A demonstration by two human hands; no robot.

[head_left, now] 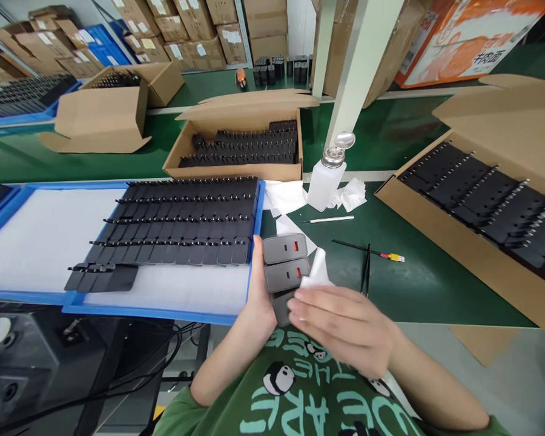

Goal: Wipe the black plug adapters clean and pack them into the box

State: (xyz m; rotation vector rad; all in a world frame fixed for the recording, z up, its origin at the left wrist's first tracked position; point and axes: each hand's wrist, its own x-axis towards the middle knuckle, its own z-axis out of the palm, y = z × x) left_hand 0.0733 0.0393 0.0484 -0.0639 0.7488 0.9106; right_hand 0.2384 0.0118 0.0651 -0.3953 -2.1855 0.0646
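In front of my chest, my left hand [258, 293] is closed round a row of three dark grey USB chargers [287, 275]. A red port and a small slot show on the faces of the upper two; the lowest is partly covered by my right fingers. My right hand [345, 327] pinches a white tissue [318, 270] against the chargers' right side. To the left, a blue-rimmed tray [163, 303] carries rows of black charger pieces [186, 224] with metal prongs.
An open carton [236, 172] of black pieces stands behind the tray, another carton [440, 227] at right. A white pump bottle [326, 181], crumpled tissues [352, 194], a white stick [331, 219], black tweezers [366, 269] and a short cable [367, 249] lie on the green table.
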